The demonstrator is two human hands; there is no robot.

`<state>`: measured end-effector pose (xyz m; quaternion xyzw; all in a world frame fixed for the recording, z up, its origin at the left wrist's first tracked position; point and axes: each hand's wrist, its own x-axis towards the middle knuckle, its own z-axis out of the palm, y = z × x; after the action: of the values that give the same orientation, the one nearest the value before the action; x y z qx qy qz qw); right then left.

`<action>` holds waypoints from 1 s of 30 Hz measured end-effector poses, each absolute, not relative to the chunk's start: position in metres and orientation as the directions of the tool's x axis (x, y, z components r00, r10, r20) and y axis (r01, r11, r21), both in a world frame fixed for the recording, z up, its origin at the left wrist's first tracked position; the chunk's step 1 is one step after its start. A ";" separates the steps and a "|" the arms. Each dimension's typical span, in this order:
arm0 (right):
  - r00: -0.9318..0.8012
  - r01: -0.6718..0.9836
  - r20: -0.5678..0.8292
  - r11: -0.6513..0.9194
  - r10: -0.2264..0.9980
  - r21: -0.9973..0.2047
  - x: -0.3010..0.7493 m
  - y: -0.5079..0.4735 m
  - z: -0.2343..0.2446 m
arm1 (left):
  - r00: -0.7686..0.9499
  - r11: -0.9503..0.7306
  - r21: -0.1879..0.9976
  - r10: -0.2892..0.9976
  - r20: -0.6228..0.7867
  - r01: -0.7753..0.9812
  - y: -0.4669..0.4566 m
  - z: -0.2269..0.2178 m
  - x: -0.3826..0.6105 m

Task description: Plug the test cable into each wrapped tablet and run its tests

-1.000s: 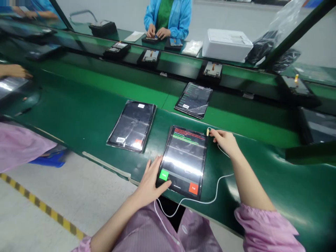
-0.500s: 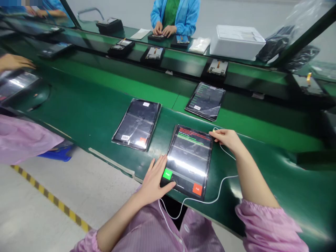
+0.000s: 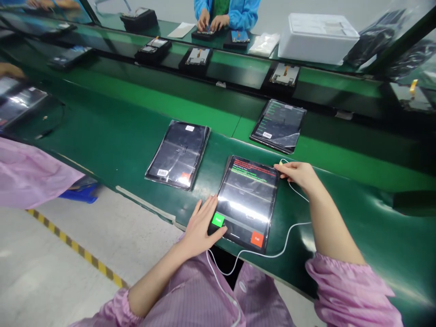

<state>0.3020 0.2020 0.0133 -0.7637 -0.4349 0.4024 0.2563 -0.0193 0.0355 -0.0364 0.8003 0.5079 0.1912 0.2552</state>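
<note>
A lit tablet (image 3: 248,200) lies on the green bench (image 3: 340,218) in front of me, showing red and green text, a green button and a red button. My left hand (image 3: 200,225) rests flat at its lower left corner, fingers spread, thumb beside the green button. My right hand (image 3: 296,175) is at the tablet's top right corner, fingers pinched on the plug of a white cable (image 3: 272,252). The cable loops back over the bench edge toward my body.
A bagged dark tablet (image 3: 179,154) lies to the left, another bagged tablet (image 3: 278,125) farther back on the belt. Black trays (image 3: 195,59) with parts line the far side. A person in blue (image 3: 226,9) works opposite. A pink sleeve (image 3: 30,175) is at left. A white box (image 3: 316,32) stands at the back.
My right hand has brought the cable plug up against the tablet's top right corner. My left hand stayed at the lower left corner. The view shifted slightly downward.
</note>
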 end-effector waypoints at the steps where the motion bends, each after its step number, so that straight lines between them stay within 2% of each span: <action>1: 0.298 0.452 -0.390 -0.489 0.871 -0.746 0.302 0.202 0.013 | 0.408 -0.346 0.606 0.912 0.038 0.717 0.036 -0.036 -0.019; 14: 0.325 0.409 -0.376 -0.487 0.868 -0.772 0.301 0.201 0.009 | 0.347 -0.294 0.682 0.936 0.063 0.670 0.036 -0.036 -0.018; 19: 0.309 0.430 -0.355 -0.463 0.882 -0.775 0.303 0.201 0.007 | 0.337 -0.249 0.693 0.941 0.009 0.676 0.038 -0.032 -0.018; 24: 0.270 0.412 -0.350 -0.437 0.897 -0.799 0.303 0.206 0.001 | 0.399 -0.281 0.639 0.916 -0.044 0.716 0.039 -0.022 -0.009; 30: 0.293 0.351 -0.303 -0.397 0.907 -0.848 0.294 0.202 -0.011 | 0.412 -0.341 0.530 0.911 -0.018 0.777 0.036 -0.029 0.000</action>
<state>0.2942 0.2015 -0.0106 -0.7287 -0.4316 0.4093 0.3395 -0.0001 0.0358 -0.0292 0.8063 0.5234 0.1422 0.2363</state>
